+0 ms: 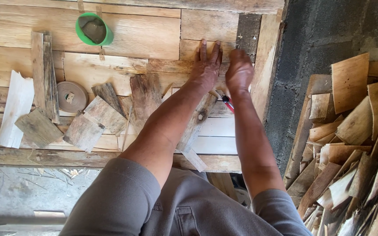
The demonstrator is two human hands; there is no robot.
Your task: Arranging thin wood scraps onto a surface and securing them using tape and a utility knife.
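Note:
My left hand (206, 65) lies flat, fingers spread and pointing away from me, on a pale wooden board (206, 27) at the far right of the plank worktop (132, 39). Right beside it, my right hand (239, 71) rests on the same spot with its fingers curled under. Anything it may hold is hidden. A red and white pen-like tool (227, 103) lies on the boards just under my right wrist. A long thin wood strip (194, 126) runs beneath my left forearm.
A green cup (93, 29) of grey paste stands at the back. A round brown disc (71, 96) and several weathered wood scraps (106, 116) lie left of my arms. A grey block wall (311, 52) and a heap of wood offcuts (355, 144) fill the right side.

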